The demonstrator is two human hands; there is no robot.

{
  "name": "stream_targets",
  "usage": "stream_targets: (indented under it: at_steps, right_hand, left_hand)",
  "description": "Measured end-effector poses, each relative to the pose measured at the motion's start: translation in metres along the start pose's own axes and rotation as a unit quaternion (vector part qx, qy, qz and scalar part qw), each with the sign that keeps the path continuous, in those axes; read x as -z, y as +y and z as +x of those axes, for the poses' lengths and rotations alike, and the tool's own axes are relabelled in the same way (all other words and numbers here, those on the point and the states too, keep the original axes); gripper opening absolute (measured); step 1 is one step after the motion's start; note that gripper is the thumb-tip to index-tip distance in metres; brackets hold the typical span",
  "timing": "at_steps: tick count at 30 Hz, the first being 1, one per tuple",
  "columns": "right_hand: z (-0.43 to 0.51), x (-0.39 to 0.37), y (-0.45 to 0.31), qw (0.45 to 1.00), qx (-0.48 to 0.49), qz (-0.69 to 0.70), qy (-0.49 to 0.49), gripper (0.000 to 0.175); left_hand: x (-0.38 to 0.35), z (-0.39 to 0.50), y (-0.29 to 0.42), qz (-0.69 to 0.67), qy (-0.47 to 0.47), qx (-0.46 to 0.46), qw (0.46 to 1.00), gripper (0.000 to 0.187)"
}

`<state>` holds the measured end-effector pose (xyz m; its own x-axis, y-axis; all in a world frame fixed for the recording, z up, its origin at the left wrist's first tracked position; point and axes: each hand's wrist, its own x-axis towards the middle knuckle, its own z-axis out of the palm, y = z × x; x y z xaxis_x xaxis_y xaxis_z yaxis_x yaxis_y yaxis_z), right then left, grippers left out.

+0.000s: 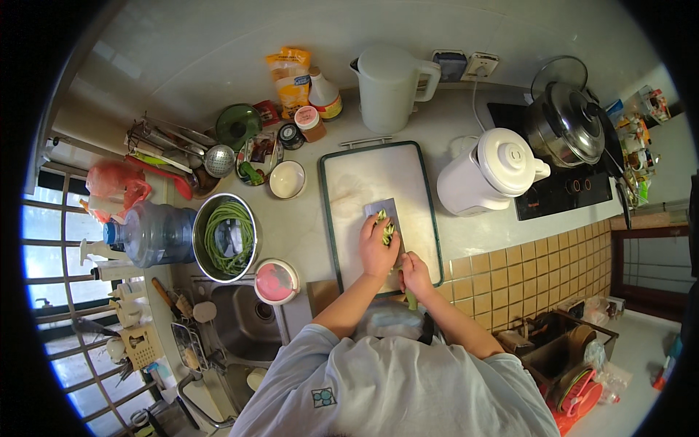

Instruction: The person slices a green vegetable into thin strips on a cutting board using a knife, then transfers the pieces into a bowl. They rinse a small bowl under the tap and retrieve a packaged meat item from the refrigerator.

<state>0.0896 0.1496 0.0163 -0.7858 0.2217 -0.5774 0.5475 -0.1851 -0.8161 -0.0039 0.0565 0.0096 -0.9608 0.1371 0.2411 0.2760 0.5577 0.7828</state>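
A kitchen cleaver (373, 208) with a broad metal blade lies flat, low over the cutting board (349, 169), a pale board with a dark green rim. My right hand (417, 276) is closed around its green handle, whose end shows below the fist. On the blade sits a small heap of chopped green vegetable pieces (388, 234). My left hand (378, 248) cups over this heap, fingers curled and holding the pieces against the blade. Its palm hides part of the pieces and the blade. Whether the blade touches the board cannot be made out.
Left of the board stand a steel bowl (198, 240) of long green beans, a white bowl (288, 180) and a round tub (277, 281) by the sink (240, 317). A white kettle (464, 185) stands to the right, before a cooktop (562, 199) with a pot (565, 125). Behind is a pitcher (385, 93).
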Motion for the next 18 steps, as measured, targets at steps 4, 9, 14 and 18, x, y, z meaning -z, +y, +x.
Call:
stream_targets:
  at_steps: [4,9,14,18]
  right_hand:
    - [-0.006,-0.009,-0.010,0.996,-0.036,0.085,0.001,0.027]
    - [-0.038,-0.011,-0.026,0.984,-0.064,0.167,0.019,0.024]
    - [-0.087,0.025,-0.009,0.967,-0.086,0.240,0.030,0.024]
    - [-0.129,0.072,0.004,0.954,-0.086,0.282,0.052,0.024]
  left_hand:
    - [0.012,0.014,0.012,0.028,-0.022,-0.044,0.998,0.038]
    - [0.028,0.016,0.045,0.048,-0.066,-0.083,0.993,0.036]
    - [0.021,-0.020,0.090,0.057,-0.110,-0.109,0.986,0.037]
    - [-0.005,-0.061,0.140,0.079,-0.159,-0.139,0.974,0.037]
